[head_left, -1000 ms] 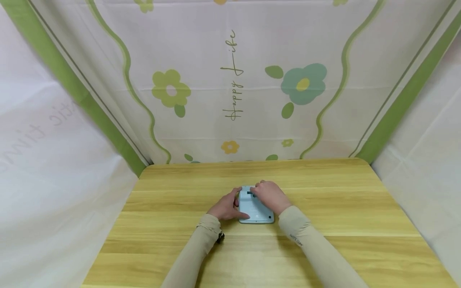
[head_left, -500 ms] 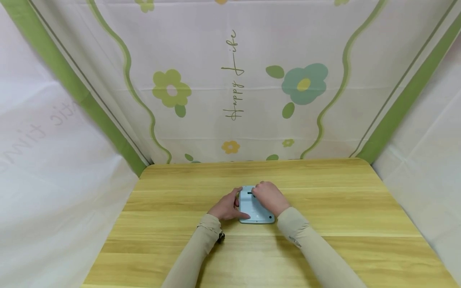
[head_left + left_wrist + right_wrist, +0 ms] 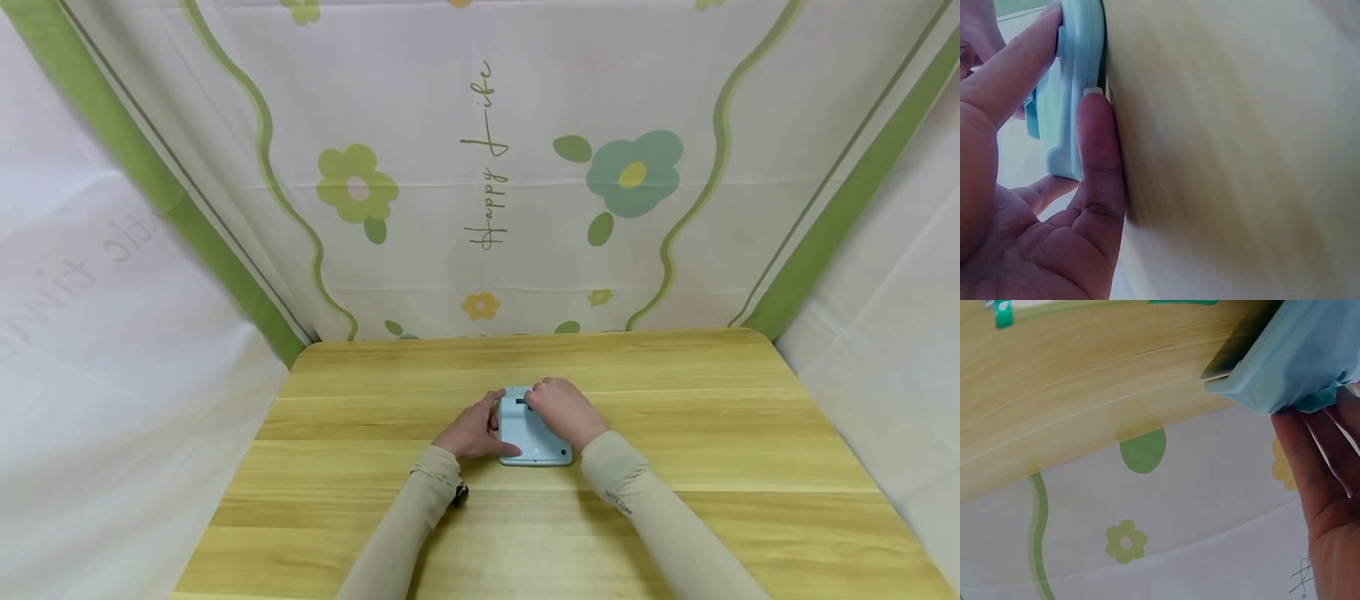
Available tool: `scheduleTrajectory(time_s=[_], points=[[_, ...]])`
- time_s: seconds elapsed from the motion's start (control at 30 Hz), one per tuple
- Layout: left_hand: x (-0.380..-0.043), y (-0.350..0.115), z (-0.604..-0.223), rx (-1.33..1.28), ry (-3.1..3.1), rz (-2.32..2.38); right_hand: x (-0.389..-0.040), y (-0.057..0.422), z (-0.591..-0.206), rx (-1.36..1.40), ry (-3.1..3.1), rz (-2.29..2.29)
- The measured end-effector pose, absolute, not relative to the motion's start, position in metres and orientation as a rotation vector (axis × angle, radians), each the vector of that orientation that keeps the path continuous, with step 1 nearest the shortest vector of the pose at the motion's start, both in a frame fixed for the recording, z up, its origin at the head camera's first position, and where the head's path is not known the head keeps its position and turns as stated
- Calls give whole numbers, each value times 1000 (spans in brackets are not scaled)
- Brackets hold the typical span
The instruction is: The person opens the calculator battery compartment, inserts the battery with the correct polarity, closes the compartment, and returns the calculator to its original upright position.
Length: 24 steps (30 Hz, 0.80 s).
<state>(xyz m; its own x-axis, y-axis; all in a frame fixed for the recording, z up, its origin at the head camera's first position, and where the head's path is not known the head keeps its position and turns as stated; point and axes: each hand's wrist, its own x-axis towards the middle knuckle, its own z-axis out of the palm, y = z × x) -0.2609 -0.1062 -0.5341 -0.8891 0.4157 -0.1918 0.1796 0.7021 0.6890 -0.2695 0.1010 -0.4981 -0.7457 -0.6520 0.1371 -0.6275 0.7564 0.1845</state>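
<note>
A light blue calculator-like device (image 3: 528,437) lies back side up on the table, with a dark slot (image 3: 521,402) near its far end. My left hand (image 3: 474,429) grips its left side, thumb on the back near the close edge and fingers along the side. The left wrist view shows those fingers (image 3: 1099,156) against the device's rim. My right hand (image 3: 564,410) bends over the far right part, fingertips at the slot. A teal flap (image 3: 1032,115) stands out from the back, and in the right wrist view my fingertips meet this flap (image 3: 1319,400); their exact hold is partly hidden.
The wooden table (image 3: 360,517) has rounded far corners. A white curtain (image 3: 420,250) with flowers and lettering hangs behind its far edge, and white cloth (image 3: 90,400) hangs at both sides. A black item (image 3: 460,495) sits at the left wrist.
My right hand has shifted very slightly to the right over the slot since one second ago. The left hand and the device have stayed almost still.
</note>
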Motion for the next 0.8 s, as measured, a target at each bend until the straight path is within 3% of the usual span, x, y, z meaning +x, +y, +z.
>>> scheduleTrajectory(time_s=[0.8], points=[[-257,-106,-530,468,2570,1001,-265,105,-499,1056,-2713,-186]])
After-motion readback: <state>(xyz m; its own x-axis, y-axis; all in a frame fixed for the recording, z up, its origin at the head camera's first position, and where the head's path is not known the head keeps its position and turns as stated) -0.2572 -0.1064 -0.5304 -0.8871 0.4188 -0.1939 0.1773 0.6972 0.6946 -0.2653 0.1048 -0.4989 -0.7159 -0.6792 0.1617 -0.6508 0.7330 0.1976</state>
